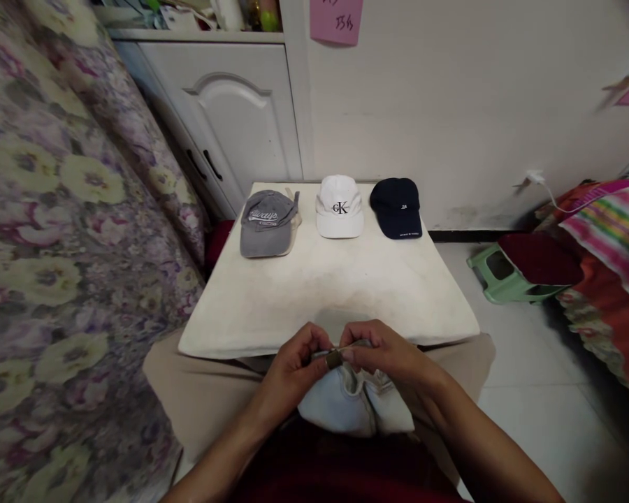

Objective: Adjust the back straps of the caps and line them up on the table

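Observation:
A pale blue denim cap (340, 402) hangs over my lap at the table's front edge, its back strap towards me. My left hand (304, 360) pinches the strap beside its metal buckle (333, 359). On the other side of the buckle, my right hand (380, 349) grips the strap between thumb and fingers. Part of the cap's brim lies hidden behind my hands. Three more caps rest along the table's far side: a grey cap with lettering (267, 227), a white cap (340, 208) and a navy cap (397, 208).
The caps lie on a cream-covered table (314, 286) against the wall. A floral curtain (63, 230) hangs close on the left, beside a white cabinet (230, 105). To the right are a green stool (524, 269) and a bed with a striped cover (613, 230).

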`<state>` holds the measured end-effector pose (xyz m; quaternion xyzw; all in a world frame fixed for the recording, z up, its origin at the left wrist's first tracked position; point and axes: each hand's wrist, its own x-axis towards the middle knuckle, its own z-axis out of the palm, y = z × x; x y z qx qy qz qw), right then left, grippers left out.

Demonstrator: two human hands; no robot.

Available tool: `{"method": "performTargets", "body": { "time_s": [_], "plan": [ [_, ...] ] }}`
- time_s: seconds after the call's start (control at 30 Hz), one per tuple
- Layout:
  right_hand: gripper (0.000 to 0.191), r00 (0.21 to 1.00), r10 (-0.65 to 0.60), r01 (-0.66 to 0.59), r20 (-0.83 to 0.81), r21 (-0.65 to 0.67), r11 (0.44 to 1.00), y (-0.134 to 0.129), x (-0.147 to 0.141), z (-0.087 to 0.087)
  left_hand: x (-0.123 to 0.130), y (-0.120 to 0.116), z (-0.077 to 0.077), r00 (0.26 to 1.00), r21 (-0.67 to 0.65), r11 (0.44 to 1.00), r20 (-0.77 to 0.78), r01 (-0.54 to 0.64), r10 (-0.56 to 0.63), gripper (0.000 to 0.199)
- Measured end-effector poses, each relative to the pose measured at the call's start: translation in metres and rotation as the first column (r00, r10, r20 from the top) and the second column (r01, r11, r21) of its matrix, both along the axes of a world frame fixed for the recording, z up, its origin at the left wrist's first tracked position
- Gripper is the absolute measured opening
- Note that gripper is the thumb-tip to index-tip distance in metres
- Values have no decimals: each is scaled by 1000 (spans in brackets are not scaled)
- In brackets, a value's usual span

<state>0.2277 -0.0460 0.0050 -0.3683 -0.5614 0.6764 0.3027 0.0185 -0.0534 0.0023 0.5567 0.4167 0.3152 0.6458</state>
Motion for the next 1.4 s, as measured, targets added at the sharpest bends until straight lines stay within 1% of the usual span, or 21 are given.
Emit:
{"method": "performTargets", "body": {
  "time_s": [0.13,0.27,0.43,0.6,0.67,0.8,0.9,1.03,1.17,1.3,1.4],
  "plan": [
    [12,999,-53,53,7,-8,999,-3,-3,-2,-2,0,2,998,54,999,-59,6,-3,17],
    [10,998,-55,55,3,-44,998,-4,-2,-4,-4,0,5,994,75,996,-102,37,-30,12],
    [14,996,-36,26,-80,-119,993,-6,-1,-12,-9,1,7,981,103,992,-187,72,-51,10],
    [16,988,-57,32,-145,-168,985,-9,-5,-15,-10,2,10,978,112,990,-198,86,-62,11],
    [16,990,-53,32,-135,-149,988,-10,-5,-14,-10,2,10,978,119,990,-202,78,-53,11],
    [15,993,19,-27,-116,-70,997,-9,-1,-13,-10,1,7,987,111,991,-155,70,-52,13],
    [13,989,38,-49,-140,-77,996,-9,2,-11,-10,0,5,992,91,995,-119,52,-41,13],
    [11,981,-7,-24,-196,-156,988,-8,0,-13,-9,0,7,993,78,996,-111,36,-28,14],
    [15,959,-40,-26,-279,-230,973,-8,-4,-20,-8,0,8,993,91,995,-113,32,-22,14],
    [18,941,-89,-4,-327,-274,962,-10,-9,-28,-7,0,8,992,123,992,-129,29,-13,15],
    [19,935,-129,30,-329,-290,957,-11,-12,-29,-6,-1,9,984,165,986,-176,24,5,13]
  ]
}}
